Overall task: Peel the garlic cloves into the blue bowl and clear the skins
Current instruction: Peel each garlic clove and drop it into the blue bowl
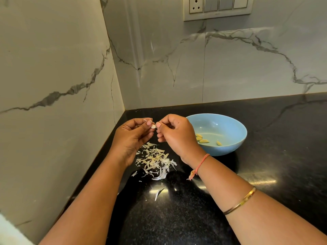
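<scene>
A small pale garlic clove (153,126) is pinched between the fingertips of both hands above the black counter. My left hand (131,138) grips it from the left and my right hand (174,136) from the right, thumbs meeting at the clove. A scrap of skin sticks up at my left fingertips. Directly below the hands lies a pile of garlic skins (155,160). The blue bowl (230,147) stands just right of my right hand and holds several peeled cloves (203,140).
The black counter (274,138) ends in a corner of marble wall at the left and back. A stray skin (158,192) lies nearer me. A switch panel (217,7) is high on the back wall.
</scene>
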`<state>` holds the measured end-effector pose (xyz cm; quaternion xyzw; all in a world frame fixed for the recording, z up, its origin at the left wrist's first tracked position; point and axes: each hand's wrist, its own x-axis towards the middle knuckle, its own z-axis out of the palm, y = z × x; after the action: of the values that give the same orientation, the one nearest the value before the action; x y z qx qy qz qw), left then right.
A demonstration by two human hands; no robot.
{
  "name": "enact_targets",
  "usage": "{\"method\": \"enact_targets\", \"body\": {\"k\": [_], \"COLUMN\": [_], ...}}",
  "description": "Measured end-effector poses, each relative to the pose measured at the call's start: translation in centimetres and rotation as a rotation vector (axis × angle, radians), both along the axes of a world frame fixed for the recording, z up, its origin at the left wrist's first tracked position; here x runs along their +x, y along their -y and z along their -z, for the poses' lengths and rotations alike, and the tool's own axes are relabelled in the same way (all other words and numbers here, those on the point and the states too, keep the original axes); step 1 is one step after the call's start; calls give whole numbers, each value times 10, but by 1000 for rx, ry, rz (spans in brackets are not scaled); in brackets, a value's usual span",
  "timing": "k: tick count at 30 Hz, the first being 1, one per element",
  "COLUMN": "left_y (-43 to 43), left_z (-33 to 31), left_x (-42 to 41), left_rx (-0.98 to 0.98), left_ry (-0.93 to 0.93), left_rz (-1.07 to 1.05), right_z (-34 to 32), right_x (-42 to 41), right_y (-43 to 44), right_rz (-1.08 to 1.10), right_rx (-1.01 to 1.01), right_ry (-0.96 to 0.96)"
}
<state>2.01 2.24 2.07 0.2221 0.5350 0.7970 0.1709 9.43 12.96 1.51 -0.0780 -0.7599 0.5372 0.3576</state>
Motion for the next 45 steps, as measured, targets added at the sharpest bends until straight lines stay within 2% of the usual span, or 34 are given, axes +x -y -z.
{"method": "enact_targets", "body": {"k": [22, 25, 29, 32, 34, 39, 45], "left_y": [7, 8, 9, 10, 10, 10, 10], "left_z": [-4, -4, -5, -5, -5, -4, -4], "left_x": [-1, -1, -1, 0, 0, -1, 0], "left_rx": [-77, -71, -42, -18, -19, -124, -141], "left_ry": [-107, -112, -113, -88, -81, -136, -139], "left_rz": [19, 34, 72, 92, 106, 103, 112], "right_z": [0, -1, -4, -4, -5, -6, -9], "right_x": [-3, -2, 0, 0, 0, 0, 1], "right_y": [9, 10, 12, 12, 13, 10, 3], "right_rz": [64, 40, -148, -221, -218, -69, -19], "right_rx": [172, 106, -250, -381, -384, -179, -244], "right_ry": [37, 62, 97, 87, 81, 65, 21]}}
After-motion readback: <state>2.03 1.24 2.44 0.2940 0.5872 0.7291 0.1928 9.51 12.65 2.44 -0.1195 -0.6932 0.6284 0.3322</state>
